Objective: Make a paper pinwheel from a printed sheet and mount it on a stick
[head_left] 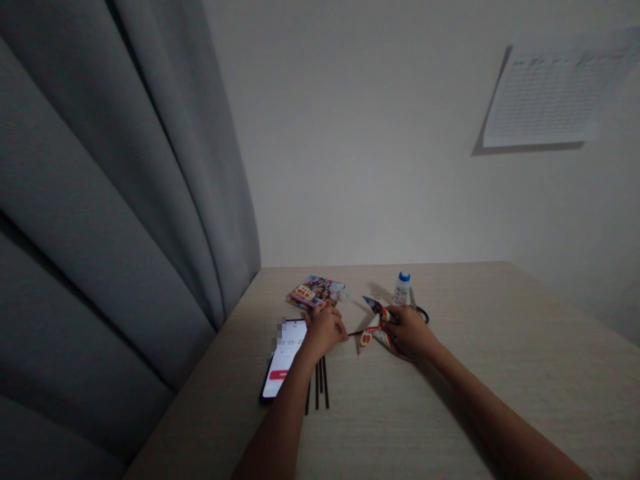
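Observation:
My right hand is closed on a folded printed-paper pinwheel, whose pointed blades stick out to the left and below the fingers. A thin dark stick runs from the pinwheel leftward to my left hand. The fingers of my left hand are curled at the stick's far end and appear to pinch it. Just beyond that hand lies a small stack of colourful printed leaflets. Several more dark sticks lie on the table beneath and beside my left forearm.
A phone with a lit timer screen lies left of my left forearm. Behind my right hand stand a glue bottle with a blue cap and dark-handled scissors. A grey curtain hangs along the left table edge; a wall closes the back.

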`<state>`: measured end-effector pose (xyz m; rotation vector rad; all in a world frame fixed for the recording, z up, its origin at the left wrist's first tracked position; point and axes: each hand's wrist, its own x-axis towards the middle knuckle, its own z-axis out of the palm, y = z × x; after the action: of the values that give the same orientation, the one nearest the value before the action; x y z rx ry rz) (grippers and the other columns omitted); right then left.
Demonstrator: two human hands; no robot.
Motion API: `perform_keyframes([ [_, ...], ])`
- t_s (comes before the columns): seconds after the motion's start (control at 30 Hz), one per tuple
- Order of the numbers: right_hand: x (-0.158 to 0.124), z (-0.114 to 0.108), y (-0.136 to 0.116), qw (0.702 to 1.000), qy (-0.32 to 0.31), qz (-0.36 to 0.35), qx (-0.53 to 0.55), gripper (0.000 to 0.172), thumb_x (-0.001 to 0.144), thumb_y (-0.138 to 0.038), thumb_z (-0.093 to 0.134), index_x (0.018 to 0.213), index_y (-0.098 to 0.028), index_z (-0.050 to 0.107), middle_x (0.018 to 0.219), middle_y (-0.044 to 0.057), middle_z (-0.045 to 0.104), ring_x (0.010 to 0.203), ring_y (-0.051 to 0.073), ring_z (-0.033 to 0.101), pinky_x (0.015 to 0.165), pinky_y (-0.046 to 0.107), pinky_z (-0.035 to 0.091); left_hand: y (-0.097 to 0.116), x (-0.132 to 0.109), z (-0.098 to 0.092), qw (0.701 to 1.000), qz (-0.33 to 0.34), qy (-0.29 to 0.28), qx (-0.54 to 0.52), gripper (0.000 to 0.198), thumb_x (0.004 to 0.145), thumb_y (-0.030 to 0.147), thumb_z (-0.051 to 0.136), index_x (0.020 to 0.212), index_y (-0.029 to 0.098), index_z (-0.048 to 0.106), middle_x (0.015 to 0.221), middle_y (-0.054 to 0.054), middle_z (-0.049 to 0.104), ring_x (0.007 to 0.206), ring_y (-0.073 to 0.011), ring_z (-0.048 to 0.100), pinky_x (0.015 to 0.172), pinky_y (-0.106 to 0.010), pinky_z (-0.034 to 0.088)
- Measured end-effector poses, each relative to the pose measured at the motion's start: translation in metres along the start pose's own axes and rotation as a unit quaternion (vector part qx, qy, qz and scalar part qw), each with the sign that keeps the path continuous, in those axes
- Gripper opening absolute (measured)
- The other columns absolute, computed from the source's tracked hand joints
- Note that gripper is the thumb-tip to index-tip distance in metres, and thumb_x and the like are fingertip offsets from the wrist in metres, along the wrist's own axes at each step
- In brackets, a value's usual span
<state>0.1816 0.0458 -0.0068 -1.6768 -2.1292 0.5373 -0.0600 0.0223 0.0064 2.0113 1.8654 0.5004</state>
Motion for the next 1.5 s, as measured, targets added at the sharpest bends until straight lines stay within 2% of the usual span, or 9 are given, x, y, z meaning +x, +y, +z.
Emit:
perform_keyframes([
  [0.2, 0.002, 0.006, 0.008, 0.999, 0.036, -0.017, 0.024, 0.032, 0.084, -0.035, 0.063, 0.111, -0.023, 0.073, 0.107, 0.011, 0.073, 0.104, 0.028, 0.064, 0.093, 0.036, 0.042, -0.006, 0.007, 0.006, 1.000, 0.025, 0.010, -0.003, 0.005, 0.071, 0.024, 0.081, 0.073, 0.024, 0.077, 0.119, -0.001, 0.069, 0.123, -0.0266, 0.052, 0.110, -0.042, 0.030],
  [0.27, 0.003, 0.007, 0.010, 0.998, 0.039, -0.023, 0.048, 0.032, 0.083, -0.033, 0.063, 0.111, -0.022, 0.074, 0.106, 0.010, 0.073, 0.100, 0.027, 0.065, 0.090, 0.036, 0.045, -0.007, 0.007, 0.006, 0.999, 0.030, 0.013, -0.001, 0.004, 0.073, 0.023, 0.079, 0.075, 0.024, 0.077, 0.115, -0.001, 0.070, 0.120, -0.0251, 0.054, 0.109, -0.040, 0.031],
  [0.47, 0.006, 0.011, 0.016, 0.990, 0.067, -0.038, 0.120, 0.033, 0.078, -0.030, 0.064, 0.108, -0.021, 0.075, 0.103, 0.010, 0.075, 0.097, 0.028, 0.067, 0.086, 0.037, 0.049, -0.003, 0.002, 0.001, 0.999, 0.021, 0.036, 0.018, 0.006, 0.074, 0.025, 0.080, 0.077, 0.023, 0.075, 0.120, -0.004, 0.068, 0.124, -0.0295, 0.048, 0.109, -0.044, 0.028],
  [0.67, 0.009, 0.011, 0.021, 0.987, 0.063, -0.020, 0.147, 0.033, 0.078, -0.032, 0.065, 0.107, -0.023, 0.075, 0.096, 0.007, 0.076, 0.090, 0.025, 0.069, 0.080, 0.033, 0.049, -0.003, 0.000, -0.001, 0.999, 0.013, 0.041, 0.023, 0.005, 0.073, 0.026, 0.081, 0.073, 0.024, 0.076, 0.124, -0.002, 0.066, 0.125, -0.0318, 0.046, 0.109, -0.051, 0.024],
  [0.9, 0.006, 0.008, 0.018, 0.992, 0.069, -0.003, 0.110, 0.034, 0.081, -0.036, 0.061, 0.112, -0.024, 0.071, 0.097, 0.005, 0.075, 0.090, 0.023, 0.068, 0.078, 0.030, 0.047, -0.004, 0.003, 0.000, 0.999, 0.013, 0.037, 0.000, 0.004, 0.071, 0.024, 0.081, 0.070, 0.025, 0.077, 0.122, -0.002, 0.068, 0.125, -0.0289, 0.049, 0.109, -0.046, 0.027],
  [1.1, 0.000, -0.001, 0.011, 0.995, 0.095, 0.004, 0.038, 0.032, 0.086, -0.044, 0.060, 0.107, -0.023, 0.071, 0.096, 0.007, 0.074, 0.085, 0.023, 0.068, 0.070, 0.028, 0.045, -0.007, 0.007, 0.002, 0.998, -0.008, 0.061, -0.024, 0.004, 0.070, 0.024, 0.081, 0.071, 0.026, 0.078, 0.123, -0.001, 0.068, 0.123, -0.0273, 0.052, 0.108, -0.043, 0.030],
  [1.17, -0.003, -0.006, 0.009, 0.995, 0.102, 0.007, 0.011, 0.035, 0.087, -0.045, 0.059, 0.111, -0.022, 0.070, 0.099, 0.009, 0.074, 0.088, 0.024, 0.068, 0.072, 0.030, 0.045, -0.008, 0.008, 0.002, 0.997, -0.019, 0.071, -0.032, 0.004, 0.070, 0.023, 0.081, 0.071, 0.026, 0.078, 0.123, 0.000, 0.069, 0.122, -0.0274, 0.053, 0.108, -0.043, 0.030],
  [1.3, -0.011, -0.011, 0.000, 0.986, 0.159, 0.017, -0.045, 0.044, 0.090, -0.049, 0.055, 0.123, -0.020, 0.063, 0.116, 0.013, 0.069, 0.108, 0.028, 0.062, 0.078, 0.034, 0.048, -0.010, 0.010, 0.004, 0.994, -0.039, 0.091, -0.050, 0.005, 0.069, 0.023, 0.080, 0.068, 0.027, 0.078, 0.122, 0.002, 0.070, 0.121, -0.0279, 0.053, 0.109, -0.044, 0.030],
  [1.5, -0.019, -0.007, -0.007, 0.958, 0.275, 0.008, -0.079, 0.034, 0.091, -0.044, 0.054, 0.114, -0.020, 0.062, 0.115, 0.012, 0.063, 0.114, 0.030, 0.052, 0.082, 0.037, 0.048, -0.008, 0.013, 0.007, 0.988, -0.062, 0.118, -0.083, 0.006, 0.067, 0.022, 0.081, 0.067, 0.028, 0.079, 0.120, 0.002, 0.071, 0.121, -0.0271, 0.056, 0.109, -0.041, 0.033],
])
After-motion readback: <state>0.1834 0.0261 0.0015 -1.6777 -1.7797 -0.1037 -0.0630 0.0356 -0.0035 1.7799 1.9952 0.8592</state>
